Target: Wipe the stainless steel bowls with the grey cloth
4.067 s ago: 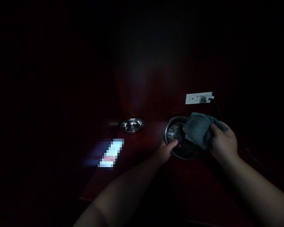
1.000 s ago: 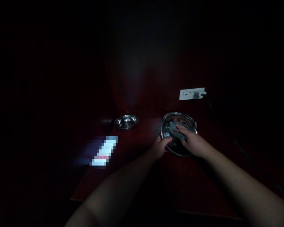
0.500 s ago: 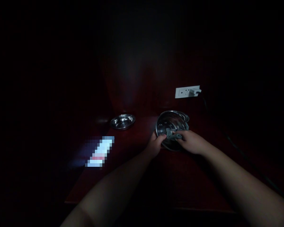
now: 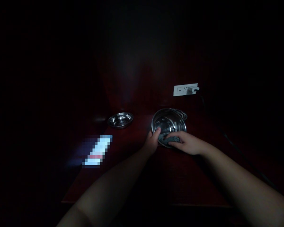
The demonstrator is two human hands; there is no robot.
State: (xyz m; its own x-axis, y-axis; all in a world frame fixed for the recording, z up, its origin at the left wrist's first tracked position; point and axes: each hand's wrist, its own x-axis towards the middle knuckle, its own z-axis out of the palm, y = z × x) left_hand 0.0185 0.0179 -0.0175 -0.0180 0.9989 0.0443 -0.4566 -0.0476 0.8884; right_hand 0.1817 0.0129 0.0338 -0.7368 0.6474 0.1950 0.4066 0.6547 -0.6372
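A shiny steel bowl (image 4: 164, 124) is tilted toward me above the dark red table. My left hand (image 4: 152, 141) grips its left rim, the thumb inside and the other fingers hidden behind. Inside the lower right of the bowl, my right hand (image 4: 186, 142) presses a grey-green cloth (image 4: 168, 139) against the wall, its fingers curled over the fabric. Partly hidden behind the bowl is another round steel dish (image 4: 183, 114).
A shallow steel bowl (image 4: 120, 120) stands at the left on the red table (image 4: 132, 164). Nearer me lies a bright pixelated rectangle (image 4: 98, 151). A white socket plate (image 4: 185, 90) with a plug is on the back wall, its dark cable (image 4: 241, 149) trailing right.
My right hand has moved the cloth from the middle of the bowl down to its lower inner wall. The bowl is turned slightly, showing more of its inside.
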